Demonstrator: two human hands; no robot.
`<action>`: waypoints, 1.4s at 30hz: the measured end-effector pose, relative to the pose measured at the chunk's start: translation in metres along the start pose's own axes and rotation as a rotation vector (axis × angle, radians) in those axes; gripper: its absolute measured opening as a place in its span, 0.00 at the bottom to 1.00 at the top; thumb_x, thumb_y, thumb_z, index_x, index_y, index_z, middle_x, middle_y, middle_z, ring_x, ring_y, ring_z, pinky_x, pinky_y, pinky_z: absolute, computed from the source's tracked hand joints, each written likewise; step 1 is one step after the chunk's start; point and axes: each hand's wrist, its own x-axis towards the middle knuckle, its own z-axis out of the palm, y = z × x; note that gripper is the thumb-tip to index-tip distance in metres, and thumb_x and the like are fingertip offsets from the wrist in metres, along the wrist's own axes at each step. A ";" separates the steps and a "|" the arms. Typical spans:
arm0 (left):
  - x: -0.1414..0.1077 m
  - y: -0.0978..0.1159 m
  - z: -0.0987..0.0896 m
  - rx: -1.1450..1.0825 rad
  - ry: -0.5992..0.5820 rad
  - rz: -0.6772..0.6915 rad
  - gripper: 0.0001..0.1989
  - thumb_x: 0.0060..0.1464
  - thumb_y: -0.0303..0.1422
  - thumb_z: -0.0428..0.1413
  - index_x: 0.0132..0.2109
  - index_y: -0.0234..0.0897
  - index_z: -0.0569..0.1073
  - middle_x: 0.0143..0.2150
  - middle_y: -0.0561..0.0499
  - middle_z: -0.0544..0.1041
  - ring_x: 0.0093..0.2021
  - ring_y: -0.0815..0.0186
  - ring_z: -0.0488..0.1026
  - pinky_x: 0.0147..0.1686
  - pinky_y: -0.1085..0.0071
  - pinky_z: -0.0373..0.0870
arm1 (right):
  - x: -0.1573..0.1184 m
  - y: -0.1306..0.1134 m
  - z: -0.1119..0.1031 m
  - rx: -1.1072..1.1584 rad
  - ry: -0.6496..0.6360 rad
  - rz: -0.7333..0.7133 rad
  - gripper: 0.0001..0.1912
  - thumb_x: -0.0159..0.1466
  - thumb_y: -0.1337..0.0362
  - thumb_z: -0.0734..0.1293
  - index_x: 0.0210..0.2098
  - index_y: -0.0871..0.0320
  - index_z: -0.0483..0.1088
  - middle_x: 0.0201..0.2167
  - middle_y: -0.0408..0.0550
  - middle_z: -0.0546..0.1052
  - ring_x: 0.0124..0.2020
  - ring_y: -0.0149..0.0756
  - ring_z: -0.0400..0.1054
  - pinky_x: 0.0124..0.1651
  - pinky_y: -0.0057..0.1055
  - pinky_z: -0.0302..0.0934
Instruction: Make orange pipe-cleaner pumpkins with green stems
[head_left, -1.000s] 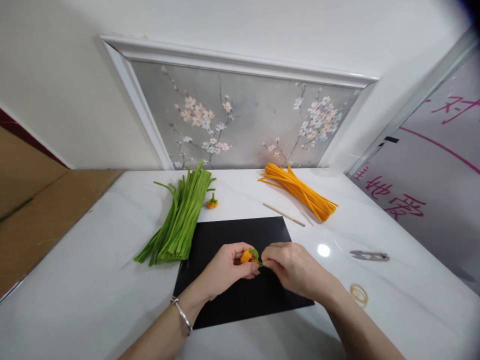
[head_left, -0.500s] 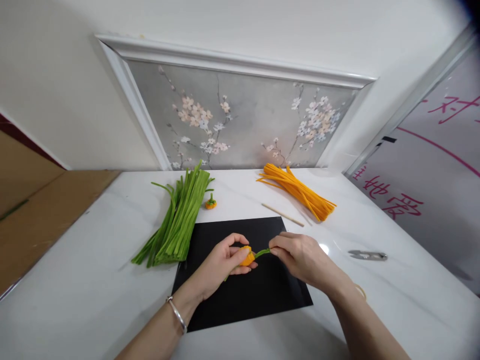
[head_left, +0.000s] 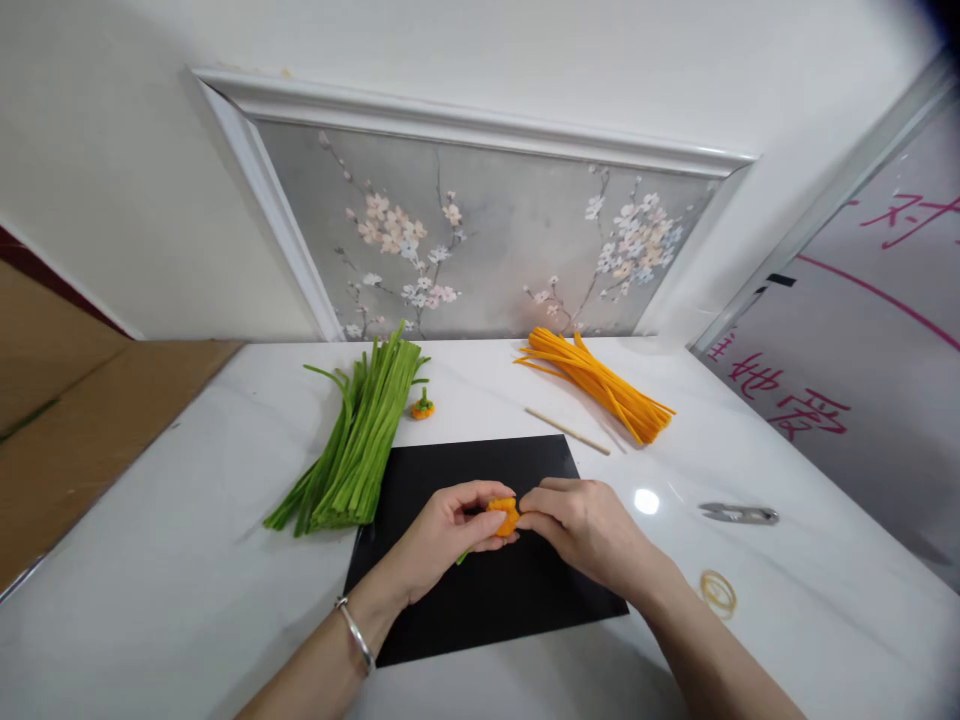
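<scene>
Inside the edges of a flat black sheet, a small, fuzzy orange piece is clamped by fingers of the left hand; whether the right hand is closed cannot be told.

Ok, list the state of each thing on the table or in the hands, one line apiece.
Orange piece: gripped by the left hand
Right hand: at its edge, grip unclear
Green pipe cleaners: lying, loosely bundled
Orange pipe cleaners: lying bunched, ends fanned
Small orange-and-green piece: standing, green stem up
Wooden stick: lying flat
Thread snips: lying flat, blade opening unclear
Rubber bands: lying loose, overlapping
Black mat: flat beneath both hands
</scene>
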 end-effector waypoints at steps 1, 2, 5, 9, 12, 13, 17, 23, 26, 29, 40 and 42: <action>0.000 0.001 0.000 0.002 -0.016 -0.001 0.15 0.49 0.36 0.64 0.44 0.37 0.77 0.39 0.48 0.79 0.37 0.63 0.80 0.41 0.69 0.76 | 0.000 0.001 -0.001 0.015 -0.009 -0.013 0.11 0.69 0.62 0.60 0.33 0.54 0.72 0.28 0.42 0.75 0.28 0.31 0.69 0.32 0.25 0.57; 0.000 0.002 0.000 0.006 -0.023 -0.002 0.15 0.48 0.36 0.65 0.44 0.36 0.78 0.39 0.48 0.80 0.36 0.63 0.80 0.41 0.69 0.76 | -0.001 0.002 -0.003 0.032 -0.018 -0.023 0.11 0.69 0.63 0.60 0.33 0.54 0.72 0.27 0.41 0.75 0.27 0.30 0.69 0.32 0.24 0.57; -0.001 0.006 0.000 0.019 -0.019 -0.012 0.14 0.49 0.38 0.64 0.42 0.35 0.79 0.36 0.48 0.81 0.35 0.64 0.80 0.38 0.71 0.75 | -0.001 0.004 -0.010 0.059 -0.039 -0.032 0.11 0.68 0.65 0.60 0.31 0.54 0.71 0.26 0.40 0.76 0.25 0.29 0.68 0.31 0.24 0.56; -0.003 0.010 -0.001 0.022 -0.051 -0.059 0.15 0.50 0.38 0.64 0.43 0.35 0.78 0.38 0.47 0.81 0.33 0.66 0.79 0.37 0.72 0.75 | -0.003 0.004 -0.017 0.076 -0.039 -0.012 0.08 0.67 0.66 0.61 0.35 0.52 0.72 0.27 0.39 0.77 0.25 0.29 0.69 0.31 0.24 0.56; -0.003 0.009 0.000 0.036 -0.079 -0.065 0.16 0.50 0.37 0.63 0.45 0.35 0.78 0.40 0.47 0.80 0.34 0.66 0.79 0.37 0.73 0.74 | -0.003 0.002 -0.013 0.104 -0.017 0.034 0.07 0.65 0.61 0.65 0.43 0.51 0.71 0.30 0.40 0.78 0.26 0.30 0.70 0.31 0.25 0.58; -0.002 0.009 0.001 0.041 -0.069 -0.055 0.16 0.50 0.36 0.63 0.45 0.35 0.77 0.40 0.47 0.80 0.36 0.66 0.78 0.37 0.73 0.74 | -0.002 0.001 -0.010 0.121 -0.005 0.043 0.12 0.63 0.58 0.68 0.46 0.52 0.70 0.32 0.41 0.79 0.28 0.31 0.71 0.31 0.25 0.59; 0.000 0.007 0.003 0.064 0.002 0.006 0.16 0.49 0.33 0.64 0.45 0.35 0.74 0.38 0.49 0.80 0.34 0.68 0.77 0.34 0.74 0.72 | 0.000 -0.003 0.000 0.163 0.002 -0.015 0.18 0.61 0.56 0.69 0.49 0.53 0.69 0.38 0.45 0.78 0.35 0.34 0.73 0.37 0.26 0.63; -0.002 0.009 -0.002 0.060 -0.076 -0.001 0.19 0.47 0.27 0.63 0.48 0.35 0.72 0.31 0.50 0.80 0.31 0.67 0.76 0.30 0.74 0.67 | 0.001 0.001 -0.005 0.125 0.029 -0.011 0.12 0.65 0.60 0.66 0.48 0.51 0.72 0.34 0.45 0.76 0.32 0.33 0.72 0.35 0.26 0.62; -0.003 0.011 -0.006 -0.008 -0.046 -0.018 0.18 0.47 0.26 0.63 0.47 0.35 0.74 0.31 0.52 0.78 0.30 0.69 0.76 0.30 0.75 0.67 | 0.001 0.006 -0.010 0.206 0.016 -0.020 0.11 0.63 0.59 0.68 0.45 0.51 0.74 0.32 0.43 0.76 0.31 0.32 0.71 0.36 0.25 0.62; -0.004 0.014 -0.007 -0.041 -0.046 -0.045 0.19 0.46 0.25 0.63 0.48 0.36 0.74 0.33 0.52 0.77 0.29 0.71 0.76 0.28 0.78 0.65 | 0.001 0.006 -0.012 0.235 0.005 -0.025 0.10 0.62 0.61 0.69 0.44 0.51 0.74 0.31 0.41 0.76 0.31 0.31 0.70 0.35 0.24 0.61; -0.005 0.014 0.009 0.147 -0.035 0.177 0.07 0.50 0.30 0.61 0.38 0.34 0.75 0.33 0.50 0.78 0.32 0.67 0.75 0.32 0.71 0.71 | 0.001 0.002 -0.007 0.400 0.070 0.091 0.13 0.60 0.64 0.70 0.44 0.54 0.70 0.34 0.41 0.78 0.31 0.31 0.71 0.34 0.25 0.62; -0.004 0.013 0.008 0.139 -0.038 0.185 0.07 0.49 0.29 0.62 0.38 0.34 0.75 0.33 0.49 0.78 0.32 0.66 0.76 0.33 0.71 0.72 | 0.001 0.003 -0.007 0.443 0.085 0.108 0.08 0.60 0.64 0.70 0.39 0.55 0.70 0.31 0.40 0.77 0.29 0.30 0.69 0.32 0.24 0.61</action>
